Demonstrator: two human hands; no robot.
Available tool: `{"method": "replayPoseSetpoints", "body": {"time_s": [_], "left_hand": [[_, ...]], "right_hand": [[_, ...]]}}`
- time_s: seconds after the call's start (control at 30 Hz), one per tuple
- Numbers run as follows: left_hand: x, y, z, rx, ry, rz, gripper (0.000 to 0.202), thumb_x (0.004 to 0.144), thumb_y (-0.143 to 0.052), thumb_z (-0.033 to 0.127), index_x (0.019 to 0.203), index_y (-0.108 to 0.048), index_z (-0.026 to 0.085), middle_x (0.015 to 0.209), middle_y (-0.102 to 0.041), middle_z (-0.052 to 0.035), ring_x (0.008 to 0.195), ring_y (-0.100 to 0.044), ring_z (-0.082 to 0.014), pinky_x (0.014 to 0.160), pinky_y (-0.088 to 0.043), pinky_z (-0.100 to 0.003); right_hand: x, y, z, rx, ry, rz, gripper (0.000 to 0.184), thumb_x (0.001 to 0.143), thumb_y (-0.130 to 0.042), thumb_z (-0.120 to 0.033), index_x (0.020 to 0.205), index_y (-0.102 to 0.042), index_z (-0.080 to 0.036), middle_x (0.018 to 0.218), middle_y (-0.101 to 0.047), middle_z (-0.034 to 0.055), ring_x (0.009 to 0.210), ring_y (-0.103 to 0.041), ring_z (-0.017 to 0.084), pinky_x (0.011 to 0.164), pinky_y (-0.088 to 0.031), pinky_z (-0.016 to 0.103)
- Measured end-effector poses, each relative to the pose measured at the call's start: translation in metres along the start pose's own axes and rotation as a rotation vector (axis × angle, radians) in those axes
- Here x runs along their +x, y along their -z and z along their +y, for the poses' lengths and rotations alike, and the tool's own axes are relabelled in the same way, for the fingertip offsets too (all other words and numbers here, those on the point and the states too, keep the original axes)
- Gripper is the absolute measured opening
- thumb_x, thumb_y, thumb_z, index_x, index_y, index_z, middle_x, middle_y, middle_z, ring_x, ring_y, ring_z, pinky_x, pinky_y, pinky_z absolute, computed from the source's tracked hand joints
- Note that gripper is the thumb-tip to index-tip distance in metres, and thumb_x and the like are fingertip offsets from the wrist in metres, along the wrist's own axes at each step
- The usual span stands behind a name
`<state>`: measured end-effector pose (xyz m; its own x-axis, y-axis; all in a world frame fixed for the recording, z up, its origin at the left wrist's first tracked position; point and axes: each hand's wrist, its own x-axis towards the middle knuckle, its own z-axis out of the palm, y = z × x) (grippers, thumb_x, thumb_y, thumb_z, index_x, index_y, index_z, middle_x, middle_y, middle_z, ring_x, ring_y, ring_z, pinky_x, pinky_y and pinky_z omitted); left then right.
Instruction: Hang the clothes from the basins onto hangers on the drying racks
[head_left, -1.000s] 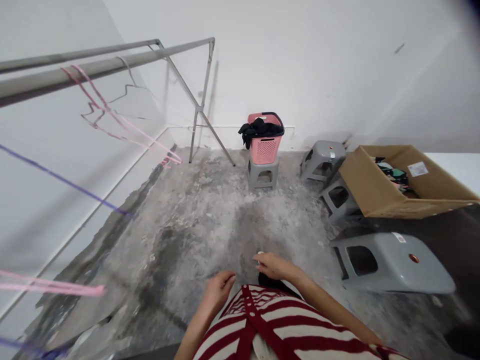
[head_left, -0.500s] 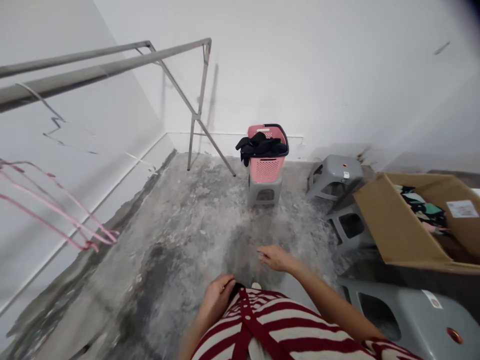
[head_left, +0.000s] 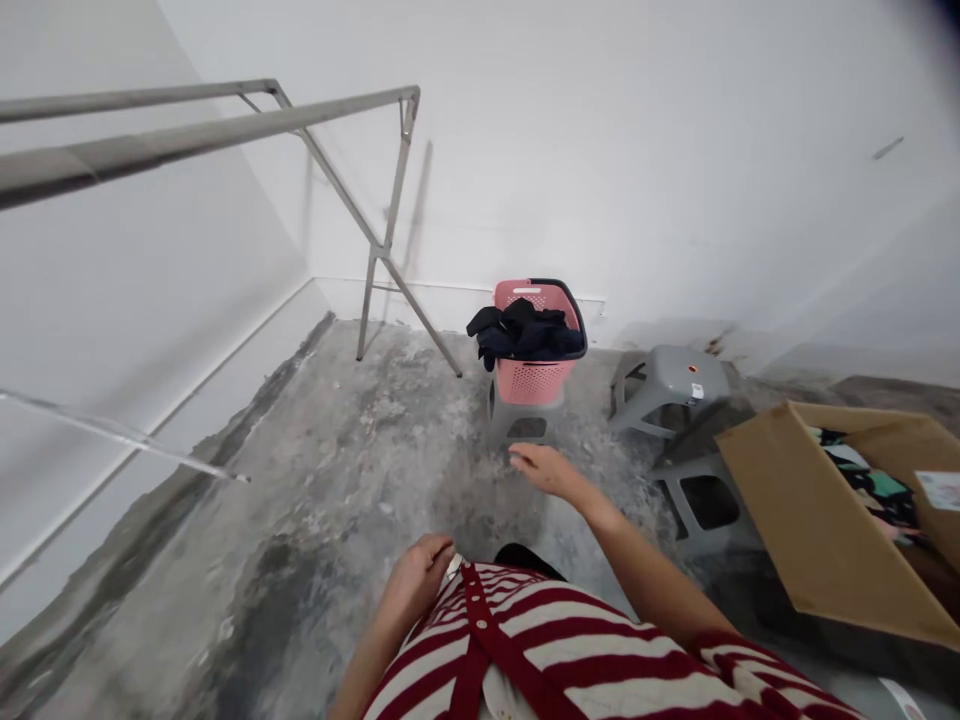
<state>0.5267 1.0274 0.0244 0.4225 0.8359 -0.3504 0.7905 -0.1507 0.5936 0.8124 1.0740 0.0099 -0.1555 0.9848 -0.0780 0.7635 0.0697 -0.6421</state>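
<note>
My right hand (head_left: 544,468) is stretched forward above the concrete floor, fingers extended and apart, holding nothing. It points toward a pink laundry basket (head_left: 534,372) heaped with dark clothes (head_left: 523,332), which stands on a grey plastic stool (head_left: 517,425). My left hand (head_left: 417,577) stays low against my red-and-white striped top (head_left: 570,655), fingers curled at the fabric's edge. What it grips, if anything, is hidden.
A metal drying rack (head_left: 225,125) runs along the left wall. Two more grey stools (head_left: 671,385) (head_left: 701,500) stand to the right. An open cardboard box (head_left: 832,510) with colourful clothes lies at the far right. The floor (head_left: 330,480) is rough and stained.
The view has swung right and forward; the pink and purple hangers have left the view. My right hand has reached out from my waist toward the basket. The left hand stayed at my top.
</note>
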Motion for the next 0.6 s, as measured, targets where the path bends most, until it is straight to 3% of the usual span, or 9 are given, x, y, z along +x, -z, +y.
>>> {"method": "replayPoseSetpoints", "body": {"time_s": [0.17, 0.27, 0.33, 0.47, 0.6], "left_hand": [[0.03, 0.016, 0.006, 0.059, 0.112, -0.037, 0.036, 0.087, -0.038, 0.034, 0.103, -0.065, 0.019, 0.111, -0.067, -0.0092, 0.103, -0.061, -0.0209, 0.09, -0.044, -0.029], [0.044, 0.015, 0.012, 0.058, 0.232, -0.013, 0.036, 0.087, -0.037, 0.034, 0.105, -0.065, 0.019, 0.114, -0.066, -0.0094, 0.104, -0.061, -0.0208, 0.091, -0.044, -0.03], [0.054, 0.01, 0.019, 0.021, 0.3, 0.021, 0.037, 0.088, -0.036, 0.035, 0.105, -0.065, 0.019, 0.114, -0.066, -0.0089, 0.104, -0.061, -0.0202, 0.092, -0.044, -0.029], [0.072, 0.0, 0.036, -0.08, 0.377, 0.067, 0.038, 0.087, -0.037, 0.038, 0.105, -0.065, 0.02, 0.113, -0.067, -0.0076, 0.102, -0.062, -0.0188, 0.091, -0.045, -0.028], [0.08, -0.008, 0.049, -0.148, 0.466, 0.159, 0.038, 0.086, -0.038, 0.039, 0.105, -0.065, 0.02, 0.116, -0.066, -0.0078, 0.104, -0.062, -0.019, 0.092, -0.045, -0.029]], "right_hand": [[0.072, 0.071, 0.042, 0.042, 0.006, 0.257, 0.038, 0.09, -0.038, -0.036, 0.113, -0.061, -0.018, 0.106, -0.067, 0.0086, 0.095, -0.061, 0.02, 0.086, -0.046, 0.032], [0.131, 0.119, 0.065, 0.031, -0.013, 0.441, 0.039, 0.087, -0.043, -0.041, 0.112, -0.061, -0.018, 0.1, -0.066, 0.0094, 0.087, -0.062, 0.02, 0.083, -0.048, 0.034], [0.176, 0.148, 0.079, -0.032, -0.087, 0.493, 0.046, 0.085, -0.048, -0.044, 0.12, -0.056, -0.017, 0.105, -0.063, 0.0114, 0.09, -0.062, 0.022, 0.086, -0.047, 0.036], [0.269, 0.18, 0.107, -0.218, -0.264, 0.327, 0.072, 0.079, -0.057, -0.05, 0.139, -0.035, -0.018, 0.133, -0.044, 0.019, 0.112, -0.053, 0.032, 0.091, -0.044, 0.045], [0.338, 0.173, 0.133, -0.344, -0.38, 0.105, 0.1, 0.066, -0.074, -0.045, 0.146, -0.018, -0.025, 0.147, -0.021, 0.0224, 0.12, -0.047, 0.039, 0.093, -0.041, 0.05]]}}
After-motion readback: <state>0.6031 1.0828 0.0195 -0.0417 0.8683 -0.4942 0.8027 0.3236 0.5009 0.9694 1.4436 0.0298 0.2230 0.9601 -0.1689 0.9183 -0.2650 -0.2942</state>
